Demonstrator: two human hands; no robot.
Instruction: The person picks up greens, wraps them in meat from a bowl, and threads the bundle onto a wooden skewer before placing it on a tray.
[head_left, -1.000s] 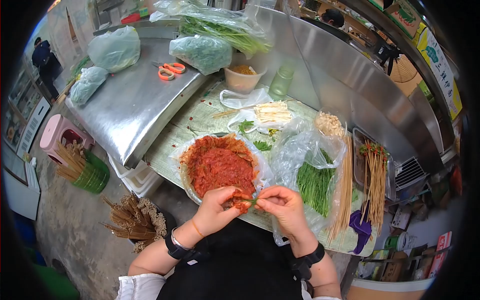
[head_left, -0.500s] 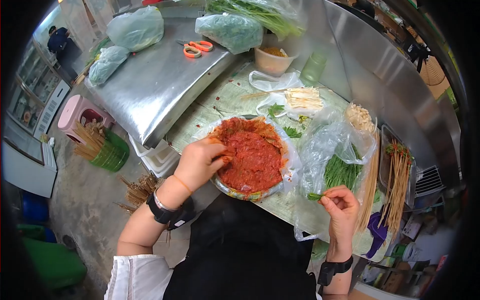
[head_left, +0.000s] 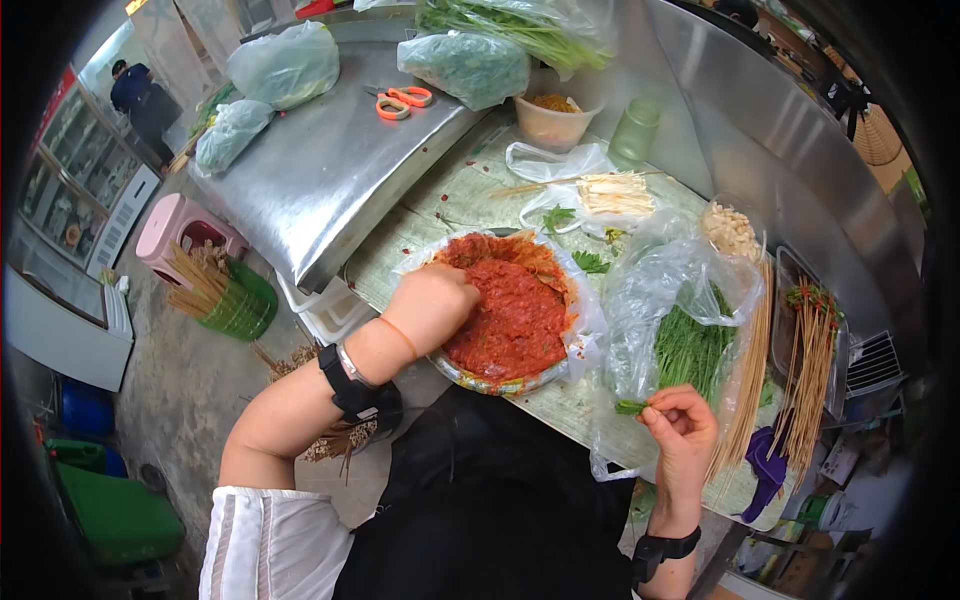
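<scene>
A round bowl (head_left: 520, 385) lined with white plastic holds a red minced meat mixture (head_left: 512, 320). My left hand (head_left: 436, 305) reaches into its left side with curled fingers; the fingertips are hidden against the red mixture. Between the thumb and fingers of my right hand (head_left: 680, 425) is a small bunch of green herbs (head_left: 631, 408), pinched just in front of the plastic bag (head_left: 640, 290). More long thin green stalks (head_left: 693, 345) lie in that bag. Bamboo skewers (head_left: 745, 385) lie along its right side.
Filled skewers (head_left: 805, 300) rest in a metal tray at right, beside a purple object (head_left: 765, 470). Enoki mushrooms (head_left: 615, 194), a green cup (head_left: 635, 130) and a plastic tub (head_left: 556, 122) stand behind. Orange scissors (head_left: 404, 102) lie on the steel surface. A person (head_left: 140, 100) stands far left.
My left hand has moved slightly right and its fingers have gone into the red mixture. My right hand stays nearly in place with the herbs, and the whole view has shifted a little.
</scene>
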